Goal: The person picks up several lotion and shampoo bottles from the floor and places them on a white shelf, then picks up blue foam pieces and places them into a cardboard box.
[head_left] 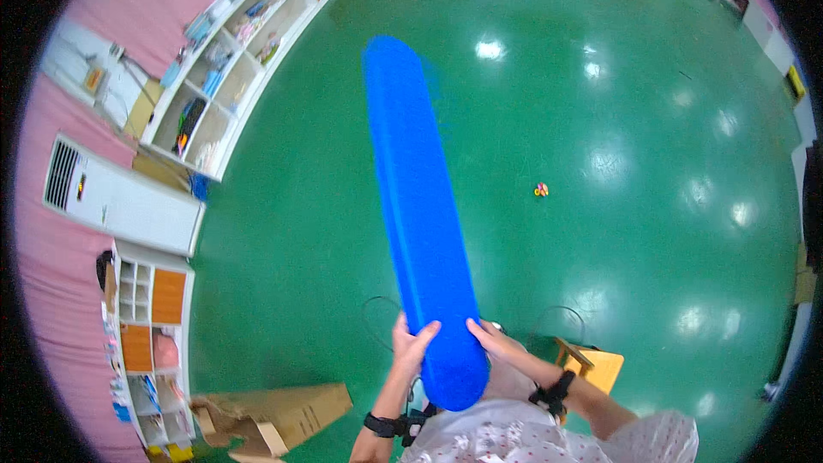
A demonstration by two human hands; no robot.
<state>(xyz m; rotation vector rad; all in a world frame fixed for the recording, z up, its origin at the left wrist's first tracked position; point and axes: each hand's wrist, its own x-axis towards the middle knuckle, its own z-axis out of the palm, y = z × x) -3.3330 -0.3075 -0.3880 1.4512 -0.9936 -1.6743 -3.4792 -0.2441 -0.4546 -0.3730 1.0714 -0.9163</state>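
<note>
A: What is on the left side of the view?

B: A pink wall with a white air conditioner (120, 197) standing against it, and white shelves (231, 69) holding small items. A cardboard box (283, 416) lies on the green floor (651, 120) near the lower left.

A: What are the hands doing?

B: 2 bare hands hold the near end of a long blue foam board (416, 206). The left hand (411, 345) presses its left edge, fingers curled onto the face. The right hand (493, 341) presses the right edge. So each grip is closed on the board, 1 per side.

A: Where does the board point?

B: It rises from the hands up the middle of the view, raised above the floor.

A: Anything to the right?

B: A wooden chair (596, 366) just beside the right forearm, and a small toy (541, 190) on the floor well apart.
</note>
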